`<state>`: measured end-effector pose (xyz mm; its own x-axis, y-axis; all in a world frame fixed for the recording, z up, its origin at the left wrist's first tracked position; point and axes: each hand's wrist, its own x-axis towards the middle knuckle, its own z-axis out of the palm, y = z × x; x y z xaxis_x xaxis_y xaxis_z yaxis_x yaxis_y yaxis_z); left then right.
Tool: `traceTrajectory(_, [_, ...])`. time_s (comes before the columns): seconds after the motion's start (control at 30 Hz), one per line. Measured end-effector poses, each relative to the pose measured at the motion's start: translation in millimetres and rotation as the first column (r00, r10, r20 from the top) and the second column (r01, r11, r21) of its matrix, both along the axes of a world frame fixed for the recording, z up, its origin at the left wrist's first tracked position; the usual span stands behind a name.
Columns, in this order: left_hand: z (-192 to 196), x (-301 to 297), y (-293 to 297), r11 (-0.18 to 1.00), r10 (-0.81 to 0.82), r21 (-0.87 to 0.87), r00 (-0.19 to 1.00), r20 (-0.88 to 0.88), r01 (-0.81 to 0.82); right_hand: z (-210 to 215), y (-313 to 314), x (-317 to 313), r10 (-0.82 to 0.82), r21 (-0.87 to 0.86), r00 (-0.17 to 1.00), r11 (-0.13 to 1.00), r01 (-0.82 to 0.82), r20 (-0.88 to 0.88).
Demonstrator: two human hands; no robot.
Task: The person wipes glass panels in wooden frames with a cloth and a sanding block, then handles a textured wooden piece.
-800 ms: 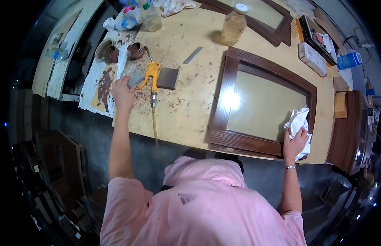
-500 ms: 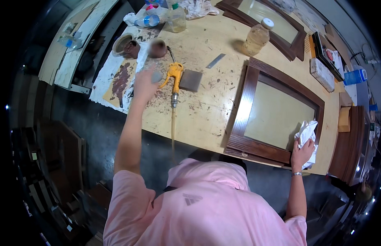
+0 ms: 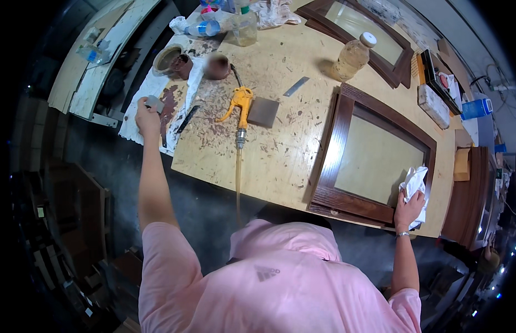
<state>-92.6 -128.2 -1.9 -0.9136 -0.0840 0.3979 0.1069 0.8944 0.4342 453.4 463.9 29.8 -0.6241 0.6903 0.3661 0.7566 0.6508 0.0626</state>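
Out at the left of the table, my left hand (image 3: 147, 119) pinches a small grey flat piece (image 3: 154, 104) above a paint-stained white cloth (image 3: 137, 111). My right hand (image 3: 409, 210) is closed round a crumpled white rag (image 3: 415, 182) and rests on the near right corner of a dark brown wooden frame (image 3: 330, 161) with a pale panel (image 3: 374, 155). A narrow black strip (image 3: 189, 119) lies right of my left hand. Beyond that hand stand an open round pot (image 3: 168, 59) and a smaller brown-stained cup (image 3: 183, 67).
A yellow air blow gun (image 3: 244, 105) with a hose lies mid-table beside a brown square pad (image 3: 263, 112). Near them are a metal blade (image 3: 296, 86) and a blurred brown cup (image 3: 217, 66). A white-capped bottle (image 3: 352, 57) stands behind the frame, before another frame (image 3: 405, 61).
My left hand has moved left with the grey piece, from beside the blow gun to over the stained cloth, uncovering the black strip. My right hand stays on the frame's corner.
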Motion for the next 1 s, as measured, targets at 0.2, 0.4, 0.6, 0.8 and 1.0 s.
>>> traceTrajectory(0.2, [-11, -6, -7, 0.985, 0.066, 0.16, 0.998, -0.004, -0.065, -4, 1, 4, -0.017, 0.027, 1.0, 0.999, 0.017, 0.021])
traceTrajectory(0.4, [2, 9, 1, 0.968, 0.2, 0.144, 0.978, 0.064, -0.208, -4, 0, 4, -0.007, 0.019, 1.0, 1.0, 0.006, 0.012])
traceTrajectory(0.6, [-4, 6, -14, 0.965, 0.231, 0.119, 0.972, 0.053, -0.236, -1, -2, 0, -0.012, -0.002, 1.0, 1.0, 0.013, 0.017])
traceTrajectory(0.8, [16, 7, -19, 0.945, 0.307, 0.111, 0.952, 0.019, -0.307, -3, -1, 1, -0.006, -0.001, 1.0, 1.0, 0.006, 0.01])
traceTrajectory(1.0, [16, 16, -22, 0.948, 0.315, -0.094, 0.938, 0.147, -0.304, -1, 0, 3, 0.0, 0.003, 1.0, 1.0, 0.0, -0.003])
